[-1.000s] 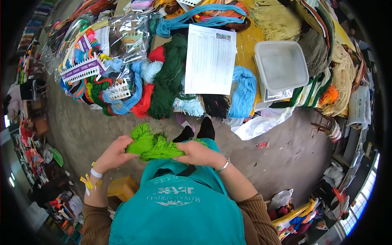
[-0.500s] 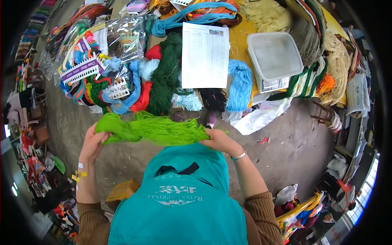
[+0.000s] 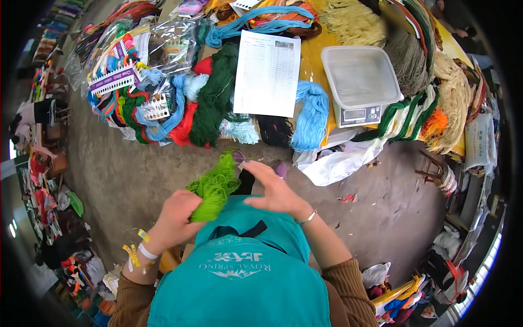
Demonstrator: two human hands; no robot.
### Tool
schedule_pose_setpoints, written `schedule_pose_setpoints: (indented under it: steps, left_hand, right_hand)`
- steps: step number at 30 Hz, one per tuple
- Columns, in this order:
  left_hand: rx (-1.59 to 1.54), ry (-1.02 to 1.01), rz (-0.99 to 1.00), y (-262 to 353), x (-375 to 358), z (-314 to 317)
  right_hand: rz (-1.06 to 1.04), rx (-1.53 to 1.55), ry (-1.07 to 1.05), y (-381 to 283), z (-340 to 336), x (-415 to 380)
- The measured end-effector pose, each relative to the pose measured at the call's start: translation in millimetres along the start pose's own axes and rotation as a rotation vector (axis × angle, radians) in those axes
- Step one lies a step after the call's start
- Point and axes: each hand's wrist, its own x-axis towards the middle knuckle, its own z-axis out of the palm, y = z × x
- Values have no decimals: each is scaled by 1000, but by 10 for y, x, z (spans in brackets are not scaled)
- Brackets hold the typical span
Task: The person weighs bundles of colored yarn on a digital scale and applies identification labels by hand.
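My left hand [image 3: 177, 215] grips a bunched skein of bright green yarn [image 3: 214, 185] just above my teal apron [image 3: 245, 272]. The skein stands up from the fist, its loops spilling toward the table edge. My right hand [image 3: 275, 191] hovers beside the skein with fingers spread and holds nothing. Both hands are in front of my chest, below the table's near edge.
The table ahead carries a printed paper sheet [image 3: 268, 73], a white tub on a scale [image 3: 360, 82], a dark green skein [image 3: 215, 95], light blue skeins [image 3: 310, 114], bagged colour cards [image 3: 117, 79] and heaps of tan yarn [image 3: 452, 103]. A white plastic bag [image 3: 340, 161] hangs off the edge. Concrete floor lies on both sides.
The green skein, stretched wide between both hands half a second ago, is now bunched in my left hand. My right hand has let go and opened.
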Motion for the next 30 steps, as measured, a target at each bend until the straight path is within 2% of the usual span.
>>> schedule_pose_setpoints:
  steps: [4,7,9,11,12,14,16,18,21,23,25,27,28,30]
  left_hand:
    - [94,-51,13,224,85,300]
    - [35,60,-39,338,54,410]
    - [72,-38,-127,436,21,360]
    - [114,-45,-139,425,-30,359]
    - [151,-61,-149,412,-65,366]
    - [145,-62,-148,333,-112,384]
    - [139,-64,-143,261,-110,439]
    - [43,-35,-56,194,-91,504]
    - [-96,-16,-62,66,-113,675]
    - [-146,-10,-58,32,-139,739]
    - [-199,-6,-51,64,-156,764]
    - [-465,-27,-130,190,-174,736]
    - [-465,-24,-131,254,-201,712]
    - [-782,-89,-477,349,-258,672]
  right_hand:
    - [-222,121,-110,-840,-93,105]
    - [-270,-27,-156,-909,20,87]
    - [-265,-35,-108,-828,99,20]
    - [-184,-186,-104,-724,122,-38]
    - [-188,-186,-110,-718,96,-72]
    - [-54,-188,-175,-754,14,-127]
    - [-79,-107,-153,-836,-39,-161]
    - [-104,-27,-131,-949,-122,-180]
    - [-80,67,-94,-1136,-290,-213]
    - [3,251,-60,-1203,-425,-236]
    - [4,275,-22,-1195,-483,-248]
    - [4,299,14,-1170,-536,-264]
    - [16,290,25,-1147,-555,-273]
    - [27,283,34,-1125,-594,-290]
